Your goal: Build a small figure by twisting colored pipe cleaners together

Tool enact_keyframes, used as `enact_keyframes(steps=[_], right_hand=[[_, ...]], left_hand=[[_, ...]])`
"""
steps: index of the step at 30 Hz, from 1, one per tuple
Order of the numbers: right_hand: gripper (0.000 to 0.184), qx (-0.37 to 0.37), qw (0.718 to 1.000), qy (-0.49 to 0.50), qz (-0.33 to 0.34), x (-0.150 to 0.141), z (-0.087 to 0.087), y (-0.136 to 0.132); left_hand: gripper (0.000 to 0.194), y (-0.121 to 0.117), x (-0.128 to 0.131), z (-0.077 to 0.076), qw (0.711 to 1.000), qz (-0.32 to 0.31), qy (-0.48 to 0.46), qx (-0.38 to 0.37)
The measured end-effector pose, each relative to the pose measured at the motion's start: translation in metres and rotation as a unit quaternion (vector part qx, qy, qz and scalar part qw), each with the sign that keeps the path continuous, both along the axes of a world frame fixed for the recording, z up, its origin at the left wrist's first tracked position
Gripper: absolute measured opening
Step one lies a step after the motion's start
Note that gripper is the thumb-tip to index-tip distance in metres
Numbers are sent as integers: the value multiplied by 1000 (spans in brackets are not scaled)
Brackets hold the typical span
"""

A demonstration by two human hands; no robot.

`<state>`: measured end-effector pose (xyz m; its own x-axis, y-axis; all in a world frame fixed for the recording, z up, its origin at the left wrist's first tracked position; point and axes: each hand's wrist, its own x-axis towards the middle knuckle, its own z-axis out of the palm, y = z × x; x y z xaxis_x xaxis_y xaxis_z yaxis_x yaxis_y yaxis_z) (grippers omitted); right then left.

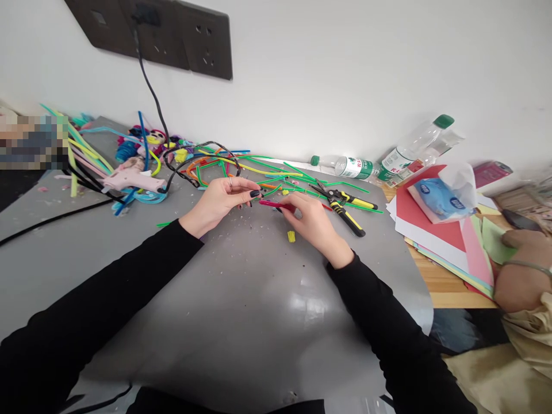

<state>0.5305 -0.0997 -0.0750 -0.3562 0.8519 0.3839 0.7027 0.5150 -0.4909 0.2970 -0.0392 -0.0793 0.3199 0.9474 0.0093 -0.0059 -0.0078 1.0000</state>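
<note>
Over the middle of the grey table mat (259,310), my left hand (219,201) pinches with thumb and fingers; what lies between the tips is too small to make out. Close beside it, my right hand (308,218) is closed around a slim red stick-like tool (271,203), its end pointing at the left fingertips. Just below the right hand lies a small yellow fuzzy piece (291,236). Behind both hands spread green, yellow and orange pipe cleaners (259,172). Pliers (345,210) with black and yellow handles rest to the right.
A pink glue gun (135,177) lies at left near yarn-haired dolls (150,138) and a black cable (149,80). Plastic bottles (351,167), a tissue pack (442,198) and coloured paper (431,230) stand right. Another person's arm (524,276) is at the right edge.
</note>
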Motion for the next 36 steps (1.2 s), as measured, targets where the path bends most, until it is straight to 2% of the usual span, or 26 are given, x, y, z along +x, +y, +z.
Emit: enact_keyframes(steps=[16,22,36], right_hand=[[12,0,1000,-1,-1,0,1,0],[12,-2,1000,-3,1,0,-1,0],[12,-2,1000,-2,0,0,0,0]], left_hand=[[55,1,-1,-3,1000,1,-7,-10],[57,-3,0,4,1000,-7,-22,-5],[53,-3,0,7,999,29,-34,-20]])
